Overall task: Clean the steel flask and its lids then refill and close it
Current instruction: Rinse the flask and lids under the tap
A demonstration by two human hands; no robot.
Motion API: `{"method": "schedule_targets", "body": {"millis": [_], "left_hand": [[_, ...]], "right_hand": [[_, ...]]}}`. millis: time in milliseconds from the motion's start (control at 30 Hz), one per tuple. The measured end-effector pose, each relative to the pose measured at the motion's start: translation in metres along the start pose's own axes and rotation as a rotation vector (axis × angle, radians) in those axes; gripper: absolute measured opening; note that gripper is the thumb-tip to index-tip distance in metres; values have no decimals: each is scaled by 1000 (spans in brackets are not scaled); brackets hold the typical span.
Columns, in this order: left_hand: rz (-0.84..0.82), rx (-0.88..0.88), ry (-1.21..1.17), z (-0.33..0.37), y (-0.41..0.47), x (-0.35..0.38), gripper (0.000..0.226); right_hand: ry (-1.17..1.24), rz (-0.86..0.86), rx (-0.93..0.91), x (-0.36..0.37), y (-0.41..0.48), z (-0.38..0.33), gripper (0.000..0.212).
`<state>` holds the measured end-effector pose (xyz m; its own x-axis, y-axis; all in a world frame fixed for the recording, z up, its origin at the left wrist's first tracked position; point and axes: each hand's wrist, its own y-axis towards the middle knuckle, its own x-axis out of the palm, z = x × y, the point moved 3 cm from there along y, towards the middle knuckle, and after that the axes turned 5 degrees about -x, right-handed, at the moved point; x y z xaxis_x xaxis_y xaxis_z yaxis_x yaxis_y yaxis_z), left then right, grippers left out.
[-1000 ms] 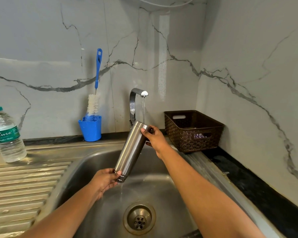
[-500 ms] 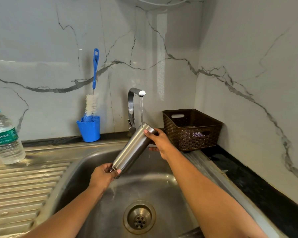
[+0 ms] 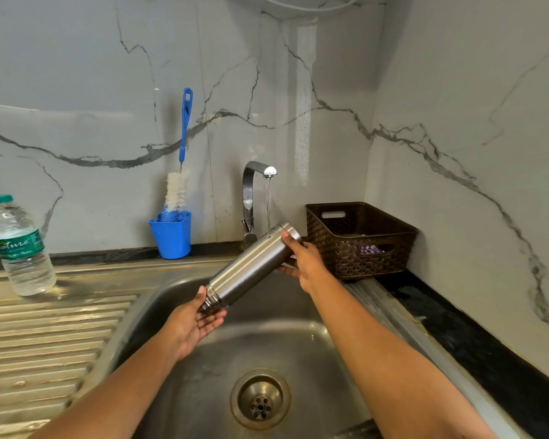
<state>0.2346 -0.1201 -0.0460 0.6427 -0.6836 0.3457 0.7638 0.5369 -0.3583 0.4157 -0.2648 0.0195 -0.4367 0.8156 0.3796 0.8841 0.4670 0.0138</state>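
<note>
The steel flask (image 3: 251, 267) lies tilted over the sink, its threaded mouth low at the left and its base high at the right. A thin stream from the tap (image 3: 257, 172) falls on its upper end. My right hand (image 3: 305, 264) grips the base end, thumb on top. My left hand (image 3: 194, 324) cups the threaded mouth with its palm up and fingers fairly straight. No lid is in view.
The steel sink (image 3: 159, 299) has a drain (image 3: 260, 399) below the hands. A ribbed drainboard (image 3: 45, 337) at left bears a plastic water bottle (image 3: 19, 248). A blue cup (image 3: 171, 234) with a bottle brush (image 3: 179, 172) stands behind. A brown basket (image 3: 360, 239) sits at right.
The flask has tipped flatter, its base swinging right and up under the stream. My left hand has loosened from gripping the mouth end to cupping it from below.
</note>
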Motion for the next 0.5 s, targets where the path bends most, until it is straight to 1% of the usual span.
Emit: {"method": "schedule_targets", "body": {"millis": [133, 233, 367, 433, 500], "left_hand": [[-19, 46, -81, 6, -1, -5, 25], [-63, 55, -110, 7, -1, -7, 28], [-99, 80, -106, 8, -2, -3, 33], [-94, 90, -139, 8, -1, -2, 33], [-85, 56, -129, 8, -1, -2, 42]], "right_hand": [[-33, -32, 70, 8, -2, -1, 71], [-137, -39, 115, 12, -5, -5, 77], [-58, 41, 50, 11, -5, -9, 71], [6, 43, 22, 10, -6, -9, 65], [60, 32, 12, 10, -6, -7, 60]]}}
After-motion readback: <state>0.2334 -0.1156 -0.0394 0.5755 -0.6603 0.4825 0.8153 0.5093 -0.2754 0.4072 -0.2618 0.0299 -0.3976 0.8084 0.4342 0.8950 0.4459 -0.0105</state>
